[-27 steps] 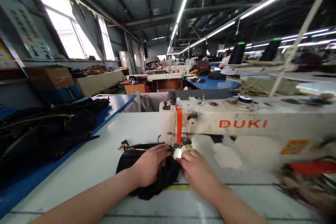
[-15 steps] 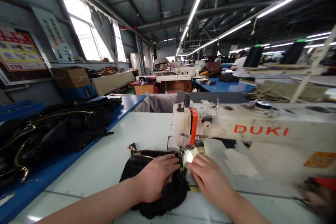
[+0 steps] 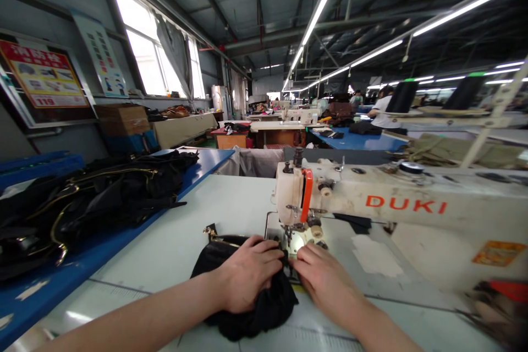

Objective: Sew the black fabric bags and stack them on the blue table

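Black zippered piece (image 3: 272,314): one, soft and bunched; on the pale worktop (image 3: 231,198), its upper right edge by the needle area of the sewing machine.
Gold-toned zip (image 3: 226,242): along the piece's upper edge, its end pointing up and left.
Left hand (image 3: 251,274): laid over the piece, fingers bent and close together; cannot tell whether it grips.
Right hand (image 3: 324,274): fingertips bunched at the piece's right edge, just beside the needle area; pinch cannot be told.
Sewing machine (image 3: 406,198): off-white, orange guard, lettered DUKI; lamp lit.
Pale scrap (image 3: 377,256): flat, right of the needle.
Black pile (image 3: 119,192): gold zips, on the blue worktop (image 3: 124,239), left.
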A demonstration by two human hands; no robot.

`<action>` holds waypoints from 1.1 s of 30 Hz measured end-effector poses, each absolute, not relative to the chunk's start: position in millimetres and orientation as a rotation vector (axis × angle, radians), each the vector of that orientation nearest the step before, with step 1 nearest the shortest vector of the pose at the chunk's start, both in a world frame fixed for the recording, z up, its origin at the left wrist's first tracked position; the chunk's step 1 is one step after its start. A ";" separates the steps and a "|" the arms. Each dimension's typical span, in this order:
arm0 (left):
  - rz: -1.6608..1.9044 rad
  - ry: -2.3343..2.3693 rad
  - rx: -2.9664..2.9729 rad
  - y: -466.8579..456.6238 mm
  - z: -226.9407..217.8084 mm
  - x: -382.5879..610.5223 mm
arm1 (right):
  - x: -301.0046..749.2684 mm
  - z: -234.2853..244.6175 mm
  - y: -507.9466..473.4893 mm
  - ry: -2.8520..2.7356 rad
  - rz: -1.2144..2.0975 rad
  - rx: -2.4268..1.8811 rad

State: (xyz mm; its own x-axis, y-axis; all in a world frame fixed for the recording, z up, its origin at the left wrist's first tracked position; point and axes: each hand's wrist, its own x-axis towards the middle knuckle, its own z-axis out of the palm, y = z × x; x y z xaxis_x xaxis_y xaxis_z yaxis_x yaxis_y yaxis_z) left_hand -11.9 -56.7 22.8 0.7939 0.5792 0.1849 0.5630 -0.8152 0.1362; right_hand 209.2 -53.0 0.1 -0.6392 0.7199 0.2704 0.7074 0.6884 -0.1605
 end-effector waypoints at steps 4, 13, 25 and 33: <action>0.376 0.915 2.863 -53.2 15.3 -13.0 | 209.0 -1.3 -52.0 -2.565 0.088 -1.123; 0.753 1.306 2.564 -98.0 44.9 -39.3 | 217.8 -3.9 -54.4 -2.444 0.141 -1.051; 1.084 1.314 1.957 -129.0 39.0 -66.8 | 212.5 5.8 -69.2 -2.354 0.362 -1.053; 1.643 1.098 0.706 -114.1 110.0 -84.6 | 162.1 30.6 -121.4 -1.567 1.450 -0.853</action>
